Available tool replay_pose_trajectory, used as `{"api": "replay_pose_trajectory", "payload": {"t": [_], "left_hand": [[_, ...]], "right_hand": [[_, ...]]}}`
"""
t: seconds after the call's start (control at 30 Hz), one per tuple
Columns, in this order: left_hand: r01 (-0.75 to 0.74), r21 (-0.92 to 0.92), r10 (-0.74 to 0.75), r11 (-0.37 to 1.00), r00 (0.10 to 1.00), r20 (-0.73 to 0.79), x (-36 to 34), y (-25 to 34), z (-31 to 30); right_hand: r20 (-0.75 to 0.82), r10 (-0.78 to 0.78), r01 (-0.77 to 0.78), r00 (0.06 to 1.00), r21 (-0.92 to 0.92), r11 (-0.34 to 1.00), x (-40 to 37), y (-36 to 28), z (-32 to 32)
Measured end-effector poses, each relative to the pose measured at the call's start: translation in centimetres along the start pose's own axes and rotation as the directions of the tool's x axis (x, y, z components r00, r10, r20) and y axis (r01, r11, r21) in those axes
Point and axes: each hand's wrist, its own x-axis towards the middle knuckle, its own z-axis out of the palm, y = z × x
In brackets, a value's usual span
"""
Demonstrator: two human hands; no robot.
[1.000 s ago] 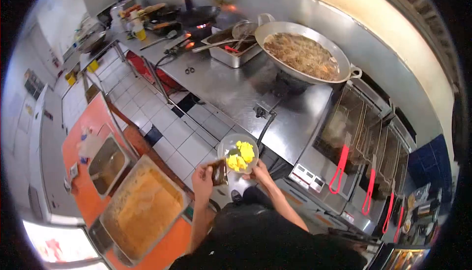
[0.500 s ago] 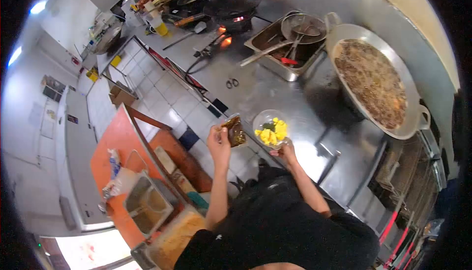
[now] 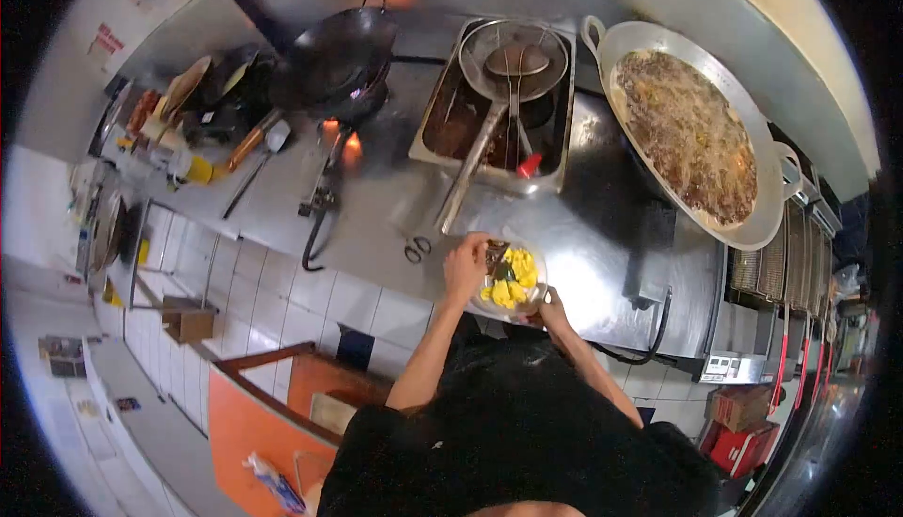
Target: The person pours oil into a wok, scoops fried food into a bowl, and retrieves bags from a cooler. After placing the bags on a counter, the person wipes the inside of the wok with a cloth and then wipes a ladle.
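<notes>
My left hand [image 3: 467, 268] is closed on a small clear packet with dark contents [image 3: 495, 254], held at the upper left rim of a round clear bowl [image 3: 483, 304]. Yellow pieces [image 3: 511, 277] and something dark green lie in the bowl. My right hand [image 3: 549, 312] grips the bowl at its lower right rim. Black-handled scissors [image 3: 417, 250] lie on the steel counter, left of my left hand.
A big pan of bubbling oil [image 3: 691, 141] stands at the right. Behind the bowl is a steel tray [image 3: 428, 152] with strainers [image 3: 470, 167] across it. A black wok [image 3: 340, 61] sits near burner flames. An orange table [image 3: 235, 418] is at lower left.
The view has turned and moved closer to the counter. My left hand has brought the packet from beside the bowl to its rim, overlapping it. My right hand still holds the bowl.
</notes>
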Motion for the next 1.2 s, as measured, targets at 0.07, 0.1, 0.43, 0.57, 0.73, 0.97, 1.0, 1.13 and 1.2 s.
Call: {"api": "replay_pose_trajectory", "payload": {"t": [0.07,0.1,0.43,0.57,0.73,0.97,1.0,1.13,1.2], "left_hand": [[-0.282,0.150,0.294,0.948,0.953,-0.067,1.9,-0.8,0.1],[-0.353,0.171,0.373,0.920,0.922,-0.103,2.0,-0.7,-0.1],[-0.447,-0.487,0.565,0.750,0.816,0.120,9.6,13.9,-6.8],[-0.484,0.121,0.448,0.867,0.862,0.237,23.9,14.2,-0.6],[-0.552,0.476,0.332,0.685,0.818,0.470,32.5,9.8,6.9],[-0.101,0.416,-0.119,0.904,0.874,0.471,31.0,13.4,5.0],[0.114,0.287,-0.242,0.951,0.852,0.464,31.7,13.1,5.7],[0.174,-0.357,0.002,0.918,0.898,0.441,31.1,14.3,1.2],[0.169,-0.366,0.004,0.915,0.904,0.429,30.8,14.5,-1.9]], "right_hand": [[-0.072,-0.010,0.012,0.997,0.024,1.000,0.7,0.9,1.0],[-0.129,-0.031,0.042,0.991,0.089,0.995,1.2,1.7,1.5],[-0.302,-0.116,0.189,0.946,0.228,0.955,0.3,4.5,3.3],[-0.438,-0.163,0.286,0.884,0.231,0.930,-1.4,6.2,2.2],[-0.608,-0.131,0.447,0.783,0.404,0.798,-6.7,6.7,-0.8],[-0.800,-0.022,0.587,0.599,0.421,0.692,-7.7,8.4,-8.8],[-0.806,-0.042,0.601,0.591,0.405,0.689,-7.8,8.1,-10.0],[-0.794,-0.109,0.618,0.598,0.369,0.694,-7.7,7.1,-13.9],[-0.780,-0.141,0.632,0.610,0.372,0.680,-7.9,7.0,-15.0]]}}
